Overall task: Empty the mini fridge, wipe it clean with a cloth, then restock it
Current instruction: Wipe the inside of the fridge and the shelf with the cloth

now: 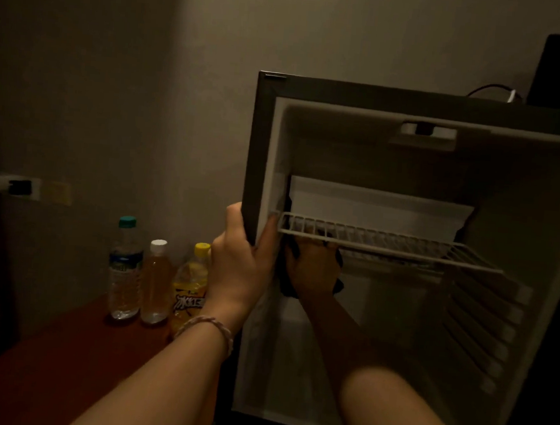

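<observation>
Head view, dim room. Right hand (312, 268) inside the open mini fridge (415, 99), just under the wire shelf (390, 244) near its left end, fingers curled round a dark cloth (288, 286) bunched in the palm and pressed up towards the shelf's underside. Left hand (241, 263) clamped on the fridge's left front edge, thumb on the outer side, fingers wrapped round onto the inner lip, apparently bracing the cabinet. Woven bracelet (209, 327) on the left wrist. Interior bare of goods: white walls, ribbed right wall, pale box at the back above the shelf. Emptying seemingly done, wiping under way.

Cloth likely soft and light, easy to wad; best held bunched in the fist. Wire shelf probably light but springy and loose on its ledges, so support from below near the front rail advisable.

Outside, on the red-brown table (59, 362), against its far edge by the wall and just left of the fridge: water bottle (124, 274) with teal cap, clear bottle (156, 283) with white cap, yellow bottle (190, 285) partly behind the left wrist. Charger in a wall socket (16, 186) at far left.
</observation>
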